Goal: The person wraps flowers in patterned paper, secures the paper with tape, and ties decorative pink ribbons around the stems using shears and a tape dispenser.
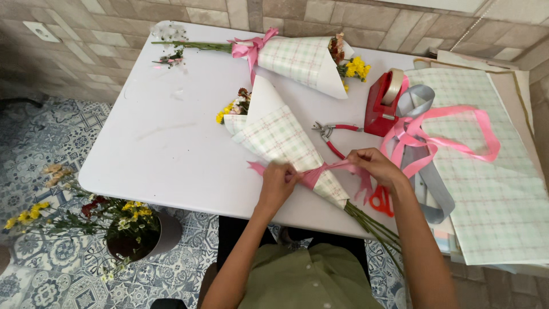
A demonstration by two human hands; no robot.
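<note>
Near the front edge of the white tabletop [166, 143], a bouquet [280, 140] wrapped in pale green checked paper lies slantwise, blooms pointing away and stems hanging off the edge. Both hands work a pink ribbon [320, 171] wound around its narrow neck: the left hand [278, 182] has its fingers closed, pinching the ribbon against the wrap, and the right hand [374, 167] has its fingers closed on the other ribbon end. Just beyond the right hand lie red-handled pliers [337, 133], and red scissors [380, 200] sit beside the right wrist. A second wrapped bouquet [297, 57] rests farther back, near a red tape dispenser [384, 103]. Loose pink and grey ribbon lies over checked paper sheets [492, 200] on the right. A flower bucket [140, 234] stands on the floor.
</note>
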